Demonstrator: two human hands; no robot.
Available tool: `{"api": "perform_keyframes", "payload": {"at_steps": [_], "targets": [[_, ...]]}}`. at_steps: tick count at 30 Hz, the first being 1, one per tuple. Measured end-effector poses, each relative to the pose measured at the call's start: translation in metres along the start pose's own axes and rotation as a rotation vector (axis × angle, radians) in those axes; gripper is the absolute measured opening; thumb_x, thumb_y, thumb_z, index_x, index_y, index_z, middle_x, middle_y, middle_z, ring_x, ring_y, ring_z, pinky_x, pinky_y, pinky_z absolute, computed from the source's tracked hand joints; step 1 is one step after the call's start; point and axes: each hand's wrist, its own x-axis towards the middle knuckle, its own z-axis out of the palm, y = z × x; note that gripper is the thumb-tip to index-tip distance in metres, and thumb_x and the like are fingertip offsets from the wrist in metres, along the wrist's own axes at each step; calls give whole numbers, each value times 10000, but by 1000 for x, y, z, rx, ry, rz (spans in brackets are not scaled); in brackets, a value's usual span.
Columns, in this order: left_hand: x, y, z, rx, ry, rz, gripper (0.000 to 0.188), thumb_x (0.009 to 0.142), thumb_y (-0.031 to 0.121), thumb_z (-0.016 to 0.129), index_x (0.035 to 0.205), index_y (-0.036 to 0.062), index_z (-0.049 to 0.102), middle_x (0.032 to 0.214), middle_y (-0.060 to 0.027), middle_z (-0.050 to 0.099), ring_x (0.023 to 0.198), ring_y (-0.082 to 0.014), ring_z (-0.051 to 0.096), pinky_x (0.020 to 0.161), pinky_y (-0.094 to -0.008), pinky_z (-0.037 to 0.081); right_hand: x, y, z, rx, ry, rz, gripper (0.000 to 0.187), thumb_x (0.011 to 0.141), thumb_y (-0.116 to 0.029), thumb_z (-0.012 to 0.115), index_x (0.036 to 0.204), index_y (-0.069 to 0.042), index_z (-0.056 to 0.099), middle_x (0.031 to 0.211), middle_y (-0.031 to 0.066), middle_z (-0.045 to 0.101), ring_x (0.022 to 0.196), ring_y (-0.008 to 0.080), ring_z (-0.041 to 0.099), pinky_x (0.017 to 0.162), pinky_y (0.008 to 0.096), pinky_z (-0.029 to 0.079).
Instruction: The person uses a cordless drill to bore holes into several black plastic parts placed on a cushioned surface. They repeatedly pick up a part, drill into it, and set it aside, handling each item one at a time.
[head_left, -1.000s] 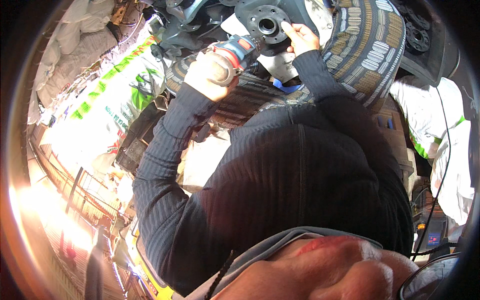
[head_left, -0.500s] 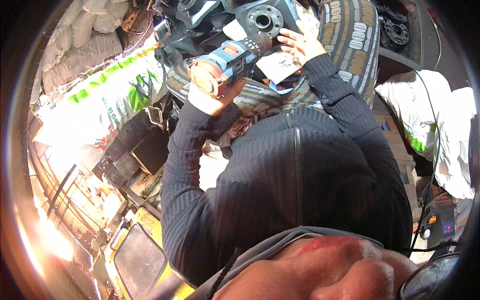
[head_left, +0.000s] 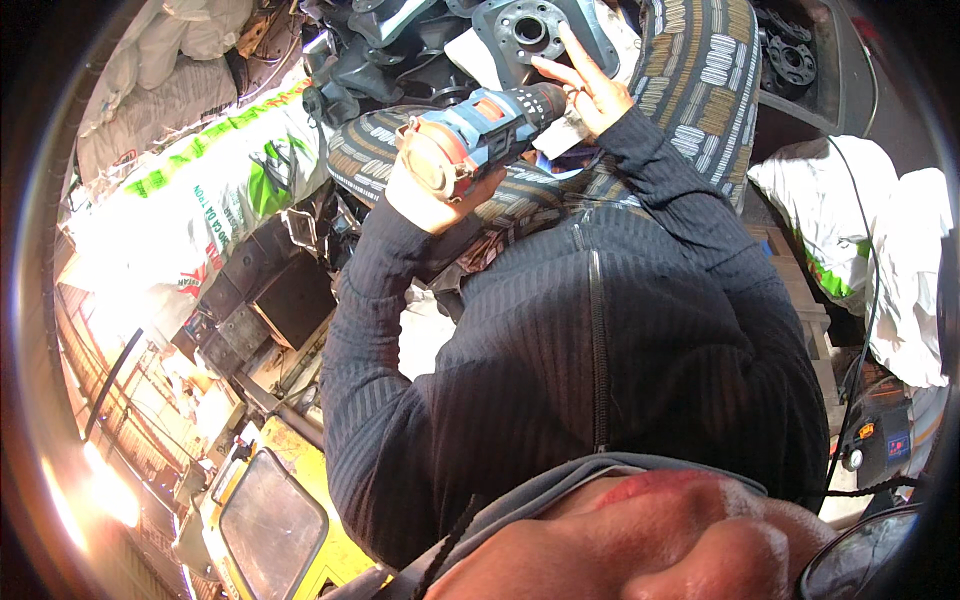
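Note:
My left hand [head_left: 445,200] is wrapped round a blue and red cordless drill [head_left: 480,130], whose black chuck points up and to the right. Close to the chuck is my right hand [head_left: 598,98], its index and middle fingers stretched apart toward a dark metal part with a round drilled flange [head_left: 510,45]. Whether the lower fingers touch the chuck or a bit is hidden. The metal part lies on a heap of similar dark metal parts [head_left: 360,72]. A thick tyre-like ring [head_left: 700,110] with grey and tan blocks curves round the heap on the near and right sides.
White and green printed sacks [head_left: 235,195] lie to the left, and more white sacks [head_left: 815,215] to the right. A black cable [head_left: 872,255] hangs down on the right. More flanged parts [head_left: 790,65] sit at the far right. A yellow machine [head_left: 290,470] stands lower left.
The drill and my left hand have moved slightly right and down, bringing the chuck close to my right fingers. My right hand has shifted, its index finger now reaching up beside the flange.

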Motion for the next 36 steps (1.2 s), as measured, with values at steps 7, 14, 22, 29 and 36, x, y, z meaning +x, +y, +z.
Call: {"api": "perform_keyframes", "payload": {"at_steps": [7,14,22,29,36], "targets": [[0,6,-5,165,4,65,395,695,255,708,1035,93,589,992,-94,617,937,-256,585,831,-371,443,2,-6,1,-266,-109,-23,804,716,73,379,1411,-234,118,1277,43,488,924,269,621,815,323,516],[26,-3,-17,212,39,152,495,667,153,713,1116,55,531,1050,-119,580,944,-269,577,820,-372,450,10,18,-11,190,243,115,762,691,85,455,1388,-140,242,1383,128,337,1209,271,420,881,324,458],[57,-21,-14,50,-2,-173,507,661,156,732,1118,51,539,1072,-127,575,977,-234,562,852,-344,431,48,39,-1,613,412,525,380,875,-203,547,1240,-114,493,1136,24,559,955,102,534,726,252,470],[84,-36,-10,489,-131,116,347,677,240,710,953,52,613,913,-153,627,789,-289,619,773,-360,484,49,41,2,559,423,564,323,865,-252,581,1163,-126,569,1035,-13,605,904,90,540,752,279,456],[81,-17,-20,191,-55,-9,587,644,226,730,1146,48,481,888,-141,636,833,-260,633,748,-332,498,50,46,10,600,568,508,282,832,-162,627,1056,6,598,952,40,636,837,84,577,753,205,447]]}}
